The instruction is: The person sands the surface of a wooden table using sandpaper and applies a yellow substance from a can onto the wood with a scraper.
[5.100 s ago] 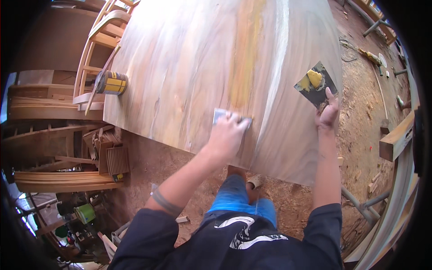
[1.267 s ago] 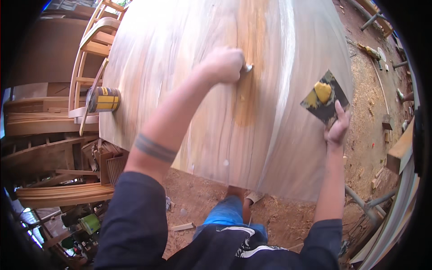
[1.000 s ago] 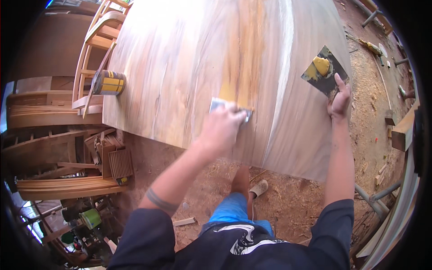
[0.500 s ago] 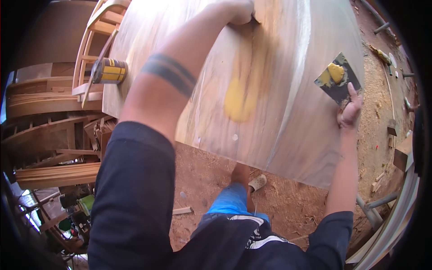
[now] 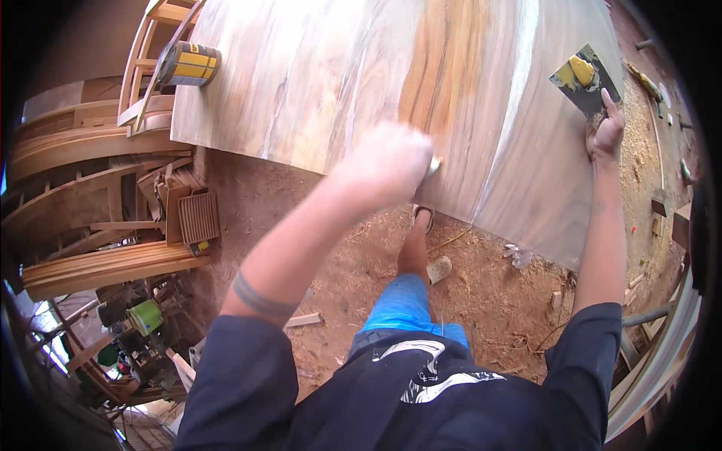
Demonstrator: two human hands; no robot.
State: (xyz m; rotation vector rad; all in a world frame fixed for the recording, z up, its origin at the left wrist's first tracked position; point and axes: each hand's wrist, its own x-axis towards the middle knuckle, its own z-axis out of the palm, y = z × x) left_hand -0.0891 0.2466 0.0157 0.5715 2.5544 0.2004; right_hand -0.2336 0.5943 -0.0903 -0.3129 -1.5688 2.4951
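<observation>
A large wooden slab with streaky grain lies before me, a wet-looking orange-brown band running along it. My left hand, smeared by motion, is closed low over the slab's near edge. From its fingers pokes a putty scraper, mostly hidden, with a pale yellowish dab on it. Over the slab's right side, my right hand grips a dark square putty board from below, thumb on its face. A lump of yellow putty sits on that board.
A brown-and-yellow can stands at the slab's left edge beside a curved wooden frame. Stacked timber and a green container are at left. Sawdust and wood scraps cover the floor; pale boards lie at right.
My left hand has swept from the slab's far part toward me. The yellow putty patch on the wood is gone, the orange-brown band showing there. The putty board has shifted slightly up and right in view.
</observation>
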